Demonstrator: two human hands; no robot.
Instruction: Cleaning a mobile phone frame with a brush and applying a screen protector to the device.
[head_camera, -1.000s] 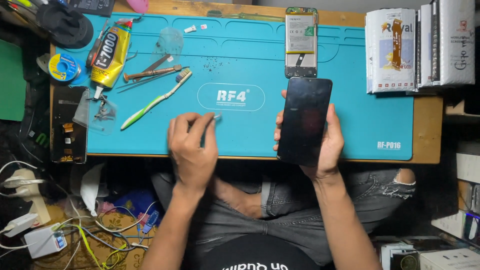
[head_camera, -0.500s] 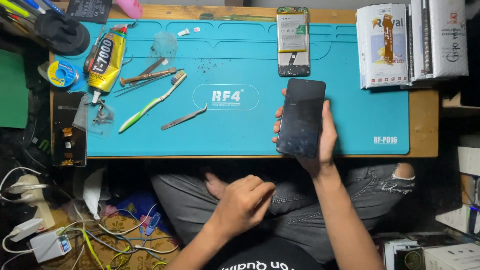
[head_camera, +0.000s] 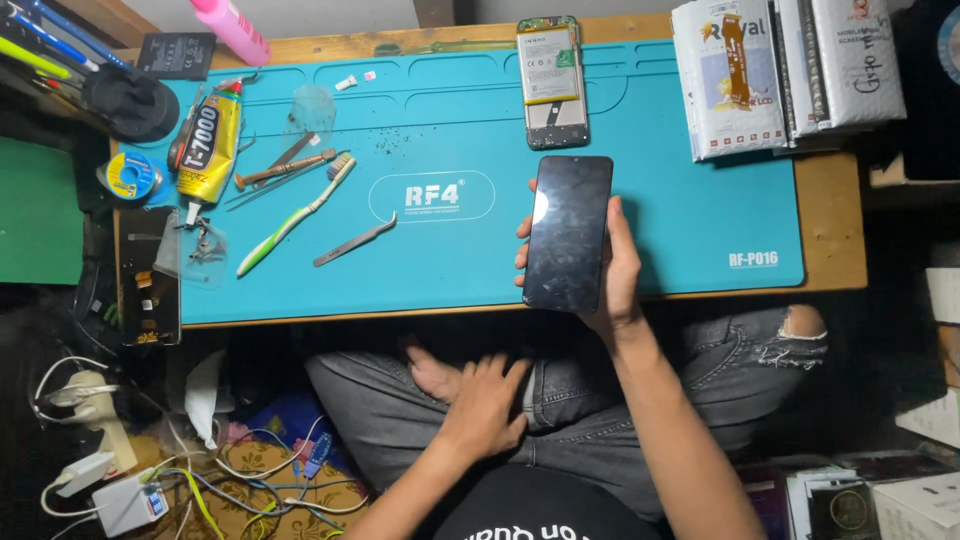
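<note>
My right hand (head_camera: 617, 262) holds a black phone screen panel (head_camera: 567, 232) upright over the front edge of the blue work mat (head_camera: 660, 160), glass side facing me. My left hand (head_camera: 487, 405) rests flat and empty on my lap, on the grey jeans below the table edge. A pair of metal tweezers (head_camera: 355, 244) lies on the mat left of the panel. An opened phone body (head_camera: 552, 82) with its battery exposed lies at the mat's far edge, just beyond the panel.
A yellow glue tube (head_camera: 209, 152), a green-white toothbrush (head_camera: 293, 216), metal picks (head_camera: 282, 170) and a solder-wick spool (head_camera: 132, 175) sit at the mat's left. A dismantled phone frame (head_camera: 150, 290) lies at the left edge. White parts packages (head_camera: 790, 70) are stacked at far right. Cables (head_camera: 200, 470) cover the floor.
My left hand left the tweezers lying on the mat, dropped below the table edge and now lies flat on my lap. The panel in my right hand has barely shifted.
</note>
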